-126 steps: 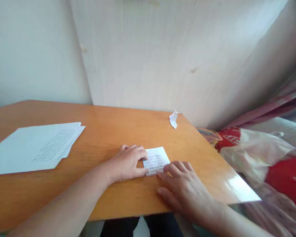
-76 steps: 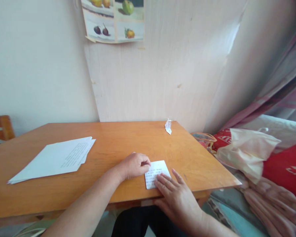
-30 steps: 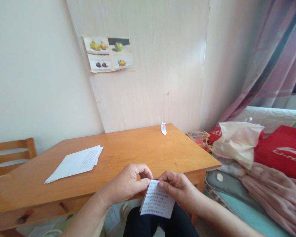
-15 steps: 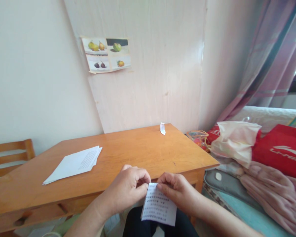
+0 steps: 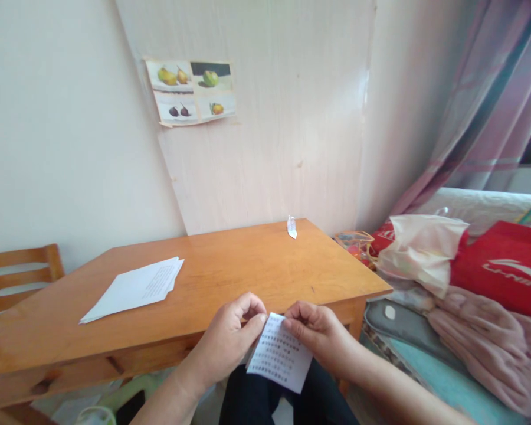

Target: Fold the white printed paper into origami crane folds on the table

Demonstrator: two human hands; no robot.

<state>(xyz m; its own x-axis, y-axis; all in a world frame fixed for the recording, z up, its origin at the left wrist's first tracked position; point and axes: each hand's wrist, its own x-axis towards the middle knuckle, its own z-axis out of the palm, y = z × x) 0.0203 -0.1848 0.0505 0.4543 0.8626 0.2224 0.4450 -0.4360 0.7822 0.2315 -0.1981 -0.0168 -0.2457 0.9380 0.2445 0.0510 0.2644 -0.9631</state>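
Observation:
A folded sheet of paper (image 5: 279, 357) covered in rows of print hangs tilted over my lap, in front of the table's near edge. My right hand (image 5: 321, 330) pinches its upper right edge, thumb on the printed face and fingers behind. At the upper left corner, the thumb and curled forefinger of my left hand (image 5: 236, 324) close on the paper. The fingers behind the sheet are hidden. On the wooden table (image 5: 230, 265), a small folded paper figure (image 5: 291, 228) stands near the far right corner.
A stack of white printed paper (image 5: 133, 289) lies on the table's left side. Left of the table is a wooden chair (image 5: 22, 274). To the right, a bed holds a red bag (image 5: 504, 260), a cream bag (image 5: 420, 248) and a pink cloth (image 5: 482, 342). Fruit pictures (image 5: 192, 91) hang on the wall.
The paper has risen slightly and turned, its lower edge swinging to the left. Both hands stay at its top edge. The camera view has shifted a little.

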